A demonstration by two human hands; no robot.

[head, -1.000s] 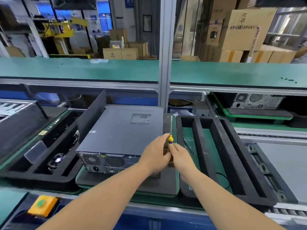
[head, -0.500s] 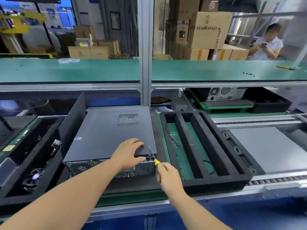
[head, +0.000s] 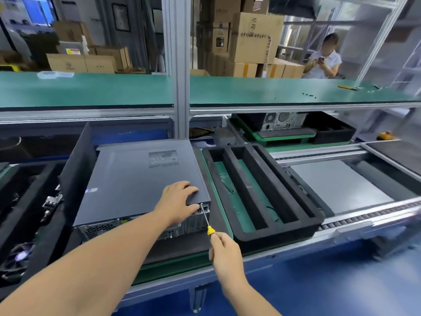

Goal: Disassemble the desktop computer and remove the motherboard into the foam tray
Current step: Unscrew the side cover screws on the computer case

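A dark grey desktop computer (head: 139, 179) lies on its side on a green pallet, rear panel facing me, side cover closed. My left hand (head: 178, 202) rests on the cover's near right corner, fingers spread over the edge. My right hand (head: 224, 252) grips a screwdriver (head: 206, 221) with a yellow handle; its tip touches the upper right corner of the rear panel, just under my left fingers. To the right sits a black foam tray (head: 284, 195) with three long slots. The motherboard is hidden inside the case.
Another black foam tray (head: 29, 215) at left holds a fan and small parts, with a dark panel (head: 77, 172) standing at its edge. A second computer (head: 280, 120) sits behind. Rollers and a grey plate (head: 337, 185) lie right. A seated person (head: 323, 59) is beyond the green shelf (head: 250, 90).
My left hand left the screwdriver and settled on the cover's corner. My right hand swung the screwdriver down until its tip met the rear panel. The view shifted to the right.
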